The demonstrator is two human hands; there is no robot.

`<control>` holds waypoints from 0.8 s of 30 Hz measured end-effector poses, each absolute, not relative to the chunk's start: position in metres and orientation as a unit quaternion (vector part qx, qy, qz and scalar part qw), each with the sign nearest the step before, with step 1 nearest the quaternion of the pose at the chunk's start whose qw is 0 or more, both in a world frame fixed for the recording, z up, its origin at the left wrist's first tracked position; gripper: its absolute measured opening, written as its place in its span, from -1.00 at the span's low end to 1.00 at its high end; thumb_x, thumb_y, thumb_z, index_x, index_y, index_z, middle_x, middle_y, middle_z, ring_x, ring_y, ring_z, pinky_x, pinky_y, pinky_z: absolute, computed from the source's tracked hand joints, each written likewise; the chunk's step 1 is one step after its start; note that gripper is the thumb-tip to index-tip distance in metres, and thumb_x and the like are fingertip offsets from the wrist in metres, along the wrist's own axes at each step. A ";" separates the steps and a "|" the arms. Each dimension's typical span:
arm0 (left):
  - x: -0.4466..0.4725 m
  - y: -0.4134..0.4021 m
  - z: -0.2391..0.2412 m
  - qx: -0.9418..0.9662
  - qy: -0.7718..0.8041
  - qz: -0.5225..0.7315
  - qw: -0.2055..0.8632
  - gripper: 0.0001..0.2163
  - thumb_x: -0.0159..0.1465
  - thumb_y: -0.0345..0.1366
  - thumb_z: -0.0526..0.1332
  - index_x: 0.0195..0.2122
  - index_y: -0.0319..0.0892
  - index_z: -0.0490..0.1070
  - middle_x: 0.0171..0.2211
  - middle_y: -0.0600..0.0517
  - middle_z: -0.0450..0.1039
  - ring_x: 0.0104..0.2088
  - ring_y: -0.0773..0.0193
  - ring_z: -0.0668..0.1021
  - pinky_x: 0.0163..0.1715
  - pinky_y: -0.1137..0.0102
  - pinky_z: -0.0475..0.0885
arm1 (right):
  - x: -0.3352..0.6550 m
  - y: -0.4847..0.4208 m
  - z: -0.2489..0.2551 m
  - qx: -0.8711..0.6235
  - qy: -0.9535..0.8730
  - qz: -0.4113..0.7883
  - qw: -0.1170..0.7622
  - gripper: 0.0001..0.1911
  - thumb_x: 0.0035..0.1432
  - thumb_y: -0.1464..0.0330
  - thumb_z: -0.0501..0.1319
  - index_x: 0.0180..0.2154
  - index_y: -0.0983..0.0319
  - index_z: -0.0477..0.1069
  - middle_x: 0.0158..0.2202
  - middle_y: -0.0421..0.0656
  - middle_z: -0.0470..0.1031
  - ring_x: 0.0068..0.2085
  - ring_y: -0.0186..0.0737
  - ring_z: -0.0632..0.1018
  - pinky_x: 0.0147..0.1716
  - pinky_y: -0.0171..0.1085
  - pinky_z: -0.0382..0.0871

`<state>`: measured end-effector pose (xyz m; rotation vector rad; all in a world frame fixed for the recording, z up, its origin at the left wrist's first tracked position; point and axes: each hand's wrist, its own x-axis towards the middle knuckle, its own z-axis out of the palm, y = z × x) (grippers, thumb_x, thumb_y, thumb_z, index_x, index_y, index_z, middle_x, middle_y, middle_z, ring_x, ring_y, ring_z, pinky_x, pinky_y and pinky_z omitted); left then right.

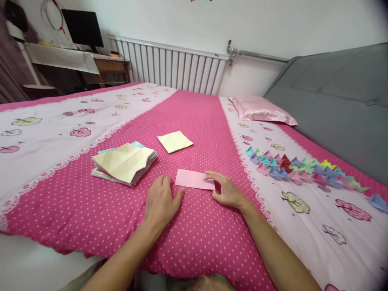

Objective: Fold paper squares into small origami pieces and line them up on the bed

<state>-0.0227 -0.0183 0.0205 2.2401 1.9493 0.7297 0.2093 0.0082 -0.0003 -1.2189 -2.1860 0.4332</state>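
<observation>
A pink sheet of paper (194, 180), folded into a flat rectangle, lies on the dotted bedspread in front of me. My right hand (227, 190) has its right end between thumb and fingers. To the left of the sheet rests my left hand (161, 202), palm down on the cloth, thumb apart from the fingers and holding nothing. Beyond the left hand is a loose stack of square paper (124, 161), a creased cream sheet on top. A smaller, neater pile of pale yellow paper (175, 141) sits farther back, near the middle of the bed.
Rows of small folded paper boats (291, 165) in many colours stand on the bed at right. A pink pillow (262, 110) lies against the grey headboard (333, 97). A radiator (169, 64) runs along the wall, with a desk and monitor (83, 29) at far left.
</observation>
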 end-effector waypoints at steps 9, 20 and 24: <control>-0.004 -0.025 0.019 0.520 0.506 0.342 0.597 -0.62 0.13 -0.01 0.10 -0.40 -0.30 0.40 -0.57 -0.05 0.43 -0.59 0.28 0.47 -0.55 0.41 0.35 | 0.202 0.008 0.004 -0.400 -0.809 0.047 0.429 -0.82 0.05 0.41 0.17 -0.30 0.10 0.50 -0.30 -0.18 0.57 -0.14 -0.12 0.48 -0.11 0.00 0.31; -0.001 -0.015 0.033 0.181 0.394 0.466 0.772 -0.78 0.23 -0.47 0.01 -0.12 -0.41 0.28 -0.29 -0.16 0.50 -0.34 0.24 0.56 -0.24 0.37 0.48 | 0.169 -0.024 0.015 -0.269 -0.881 -0.005 0.389 -0.74 0.00 0.46 0.21 -0.26 0.03 0.48 -0.25 -0.33 0.56 -0.08 -0.15 0.42 -0.10 -0.08 0.26; -0.004 -0.017 0.037 0.187 0.378 0.454 0.784 -0.76 0.22 -0.50 0.02 -0.11 -0.42 0.31 -0.28 -0.16 0.51 -0.32 0.23 0.56 -0.20 0.36 0.48 | 0.174 -0.020 0.013 -0.325 -0.860 0.023 0.394 -0.70 0.02 0.47 0.18 -0.21 0.03 0.47 -0.16 -0.27 0.52 -0.03 -0.11 0.38 -0.07 -0.03 0.24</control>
